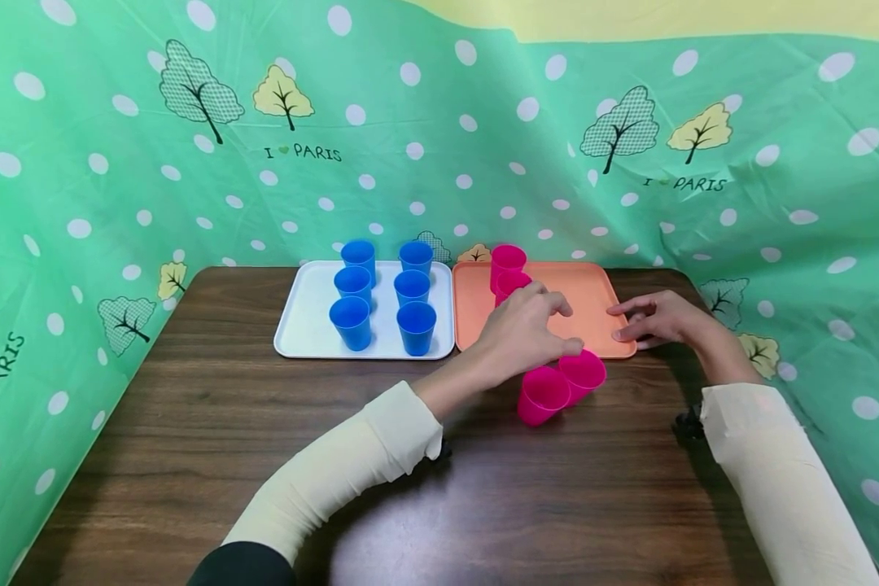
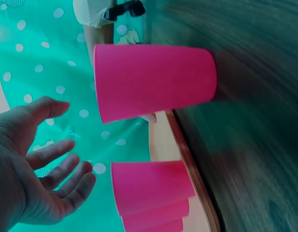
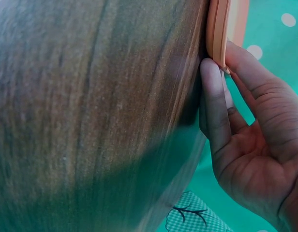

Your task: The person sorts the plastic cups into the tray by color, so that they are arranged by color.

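My left hand [image 1: 522,332] hovers with spread, bent fingers over the space between the orange tray [image 1: 582,297] and two upright pink cups [image 1: 542,397] on the table. Nothing is between its thumb and fingers in the left wrist view. A row of pink cups [image 1: 508,259] stands on the tray's left side, partly hidden by that hand in the head view; three show in the left wrist view. At the tray's front right corner, my right hand [image 1: 658,319] pinches the rim, thumb [image 3: 245,67] on top and fingers against the outer side.
A white tray [image 1: 303,330] adjoins the orange one on the left, bearing two rows of upright blue cups [image 1: 350,324]. Both trays lie near the back of the dark wooden table [image 1: 212,407]. Green dotted cloth [image 1: 410,163] hangs behind and at the sides.
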### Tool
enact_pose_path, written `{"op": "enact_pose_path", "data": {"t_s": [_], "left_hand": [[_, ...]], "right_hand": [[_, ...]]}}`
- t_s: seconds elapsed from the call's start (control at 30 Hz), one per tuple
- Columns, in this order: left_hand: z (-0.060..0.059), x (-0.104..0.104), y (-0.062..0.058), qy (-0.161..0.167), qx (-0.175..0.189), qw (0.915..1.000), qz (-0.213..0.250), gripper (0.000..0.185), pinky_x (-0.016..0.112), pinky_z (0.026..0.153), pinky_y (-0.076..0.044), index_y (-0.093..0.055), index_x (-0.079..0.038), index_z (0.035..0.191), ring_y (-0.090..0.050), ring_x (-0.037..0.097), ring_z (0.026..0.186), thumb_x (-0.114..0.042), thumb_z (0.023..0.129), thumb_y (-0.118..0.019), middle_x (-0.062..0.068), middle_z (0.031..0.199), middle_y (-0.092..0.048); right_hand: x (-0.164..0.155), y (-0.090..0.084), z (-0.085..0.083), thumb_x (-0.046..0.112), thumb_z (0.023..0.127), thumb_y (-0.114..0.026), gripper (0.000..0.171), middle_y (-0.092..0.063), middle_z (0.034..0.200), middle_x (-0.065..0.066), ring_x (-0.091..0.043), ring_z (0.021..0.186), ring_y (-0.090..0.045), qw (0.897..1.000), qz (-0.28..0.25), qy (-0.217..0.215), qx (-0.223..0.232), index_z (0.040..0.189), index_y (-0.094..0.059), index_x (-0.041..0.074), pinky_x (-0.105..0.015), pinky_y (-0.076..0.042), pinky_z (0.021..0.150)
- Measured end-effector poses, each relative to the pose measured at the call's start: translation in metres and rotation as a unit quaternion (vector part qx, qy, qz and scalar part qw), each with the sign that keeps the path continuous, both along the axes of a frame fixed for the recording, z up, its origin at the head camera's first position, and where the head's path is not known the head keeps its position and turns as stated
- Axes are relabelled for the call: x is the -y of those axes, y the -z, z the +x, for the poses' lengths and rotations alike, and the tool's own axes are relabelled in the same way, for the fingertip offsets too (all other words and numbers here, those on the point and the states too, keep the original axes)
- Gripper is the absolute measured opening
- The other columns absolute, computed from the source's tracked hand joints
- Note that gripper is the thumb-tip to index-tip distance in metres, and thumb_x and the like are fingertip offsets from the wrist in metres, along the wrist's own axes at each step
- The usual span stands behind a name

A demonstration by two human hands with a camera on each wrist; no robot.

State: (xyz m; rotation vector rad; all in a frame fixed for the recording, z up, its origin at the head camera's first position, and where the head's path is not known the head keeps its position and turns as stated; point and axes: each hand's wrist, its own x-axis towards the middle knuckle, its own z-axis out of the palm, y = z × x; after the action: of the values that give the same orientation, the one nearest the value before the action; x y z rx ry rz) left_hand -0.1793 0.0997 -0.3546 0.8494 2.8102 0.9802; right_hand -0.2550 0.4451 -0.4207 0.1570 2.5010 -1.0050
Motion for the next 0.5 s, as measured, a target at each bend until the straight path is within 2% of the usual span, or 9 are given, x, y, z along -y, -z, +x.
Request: {"op": "enact_pose_path", "data": {"t_s": [0.13, 0.33, 0.5], "left_hand": [[0.005, -0.006, -0.001, 0.024, 0.016, 0.9995, -0.013, 0.051, 0.019, 0.08, -0.054, -0.079, -0.022, 0.136, -0.059, 0.006, 0.111, -0.049, 0.094, -0.089, -0.006, 0.129, -0.068], [0.01, -0.016, -0.002, 0.036, 0.022, 0.998, -0.047, 0.058, 0.017, 0.076, -0.054, -0.078, -0.025, 0.139, -0.061, 0.003, 0.105, -0.054, 0.091, -0.091, -0.005, 0.131, -0.068], [0.015, -0.023, -0.003, 0.047, 0.023, 0.9952, -0.082, 0.065, 0.017, 0.076, -0.057, -0.076, -0.028, 0.144, -0.063, 0.004, 0.107, -0.058, 0.088, -0.092, -0.006, 0.133, -0.069]], "right_hand": [[0.0, -0.001, 0.001, 0.026, 0.097, -0.092, 0.075, -0.082, 0.094, 0.002, -0.016, 0.085, -0.08, 1.0, -0.003, 0.001, 0.002, 0.159, -0.06, -0.001, -0.037, -0.071, 0.08], [0.001, -0.001, 0.002, 0.025, 0.097, -0.092, 0.074, -0.081, 0.093, 0.001, -0.016, 0.084, -0.08, 1.0, -0.011, 0.002, 0.004, 0.159, -0.06, -0.001, -0.037, -0.071, 0.08], [0.0, -0.001, 0.002, 0.024, 0.097, -0.092, 0.075, -0.08, 0.092, 0.001, -0.016, 0.084, -0.08, 1.0, -0.013, 0.004, 0.007, 0.16, -0.059, -0.002, -0.037, -0.071, 0.08]]}}
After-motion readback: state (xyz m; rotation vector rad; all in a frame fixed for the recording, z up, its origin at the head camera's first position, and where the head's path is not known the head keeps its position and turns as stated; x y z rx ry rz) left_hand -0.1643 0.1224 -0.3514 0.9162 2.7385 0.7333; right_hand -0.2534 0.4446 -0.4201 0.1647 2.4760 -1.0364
